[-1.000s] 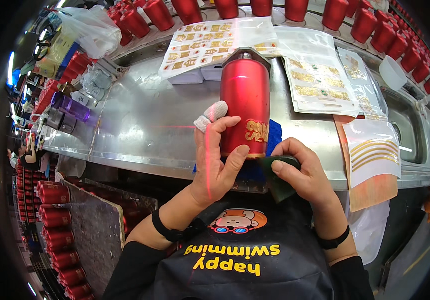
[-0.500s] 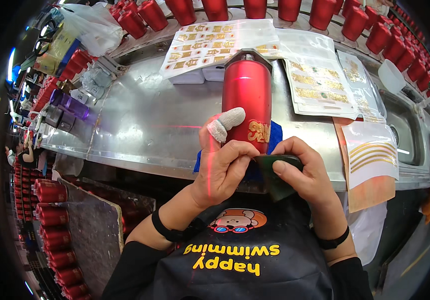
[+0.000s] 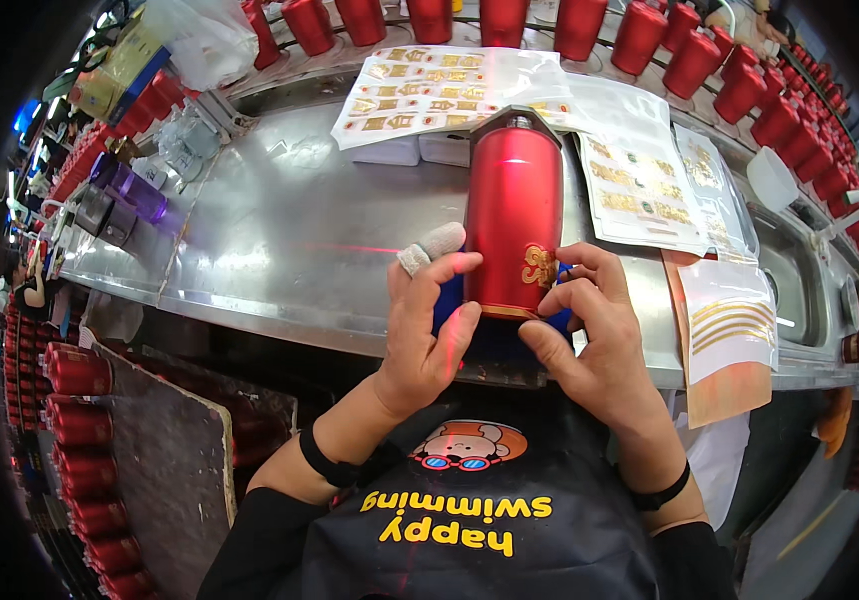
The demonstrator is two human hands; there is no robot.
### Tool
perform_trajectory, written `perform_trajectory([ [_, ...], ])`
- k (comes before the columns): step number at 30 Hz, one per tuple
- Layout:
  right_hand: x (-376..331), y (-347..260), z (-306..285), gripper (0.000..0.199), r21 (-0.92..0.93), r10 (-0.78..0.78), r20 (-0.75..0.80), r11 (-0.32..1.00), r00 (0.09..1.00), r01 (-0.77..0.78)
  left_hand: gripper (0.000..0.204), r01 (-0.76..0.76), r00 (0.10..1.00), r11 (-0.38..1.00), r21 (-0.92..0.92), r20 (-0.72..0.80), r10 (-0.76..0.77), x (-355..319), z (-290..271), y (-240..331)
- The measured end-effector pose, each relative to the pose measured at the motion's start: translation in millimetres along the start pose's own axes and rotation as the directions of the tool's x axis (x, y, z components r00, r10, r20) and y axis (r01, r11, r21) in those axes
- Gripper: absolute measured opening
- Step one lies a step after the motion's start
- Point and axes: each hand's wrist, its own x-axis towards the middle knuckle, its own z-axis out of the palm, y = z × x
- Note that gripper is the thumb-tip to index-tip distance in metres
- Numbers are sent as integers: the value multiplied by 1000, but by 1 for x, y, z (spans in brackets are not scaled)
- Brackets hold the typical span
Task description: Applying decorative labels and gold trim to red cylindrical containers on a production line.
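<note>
A glossy red bottle (image 3: 515, 210) lies with its base toward me, its far end in a black angular holder (image 3: 545, 128). Low on its right side is a gold character decal (image 3: 538, 266), and a gold line edges its base. My left hand (image 3: 422, 325) is open at the bottle's left edge, index finger and thumb apart, a white knit cover on one finger. By the decal and lower right edge, my right hand (image 3: 595, 330) has bent, separated fingers against the bottle. Nothing shows between them. A blue cloth (image 3: 447, 300) lies under the bottle, partly hidden.
Gold decal sheets (image 3: 405, 90) lie behind the bottle, with another stack (image 3: 640, 190) to its right. A sheet of curved gold strips (image 3: 735, 320) overhangs the front edge near a sink (image 3: 795, 275). Red bottles (image 3: 580, 25) line the far side. A purple bottle (image 3: 130, 188) stands left.
The dark flat scraper that my right hand held is no longer in view. My hands have moved apart to either side of the bottle. The view has shifted slightly.
</note>
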Motion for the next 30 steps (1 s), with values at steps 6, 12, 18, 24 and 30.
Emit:
perform_trajectory([
  [6,5,-4,2,8,51,-5,-36,999,999,7,48,71,997,997,7,5,-71,-4,5,-10],
  [12,5,-5,1,8,58,44,-30,997,999,-42,56,58,998,998,-36,26,-57,-1,6,-14],
  [18,4,-2,1,8,51,35,-34,998,999,-33,69,-116,990,972,204,100,97,5,-4,-17],
  [24,3,-1,-6,8,86,38,-33,996,999,-35,66,-263,957,849,458,237,168,12,-15,-8],
  [30,2,-2,-13,7,85,-12,-31,996,999,15,55,-55,981,998,-9,188,56,16,-7,-11],
])
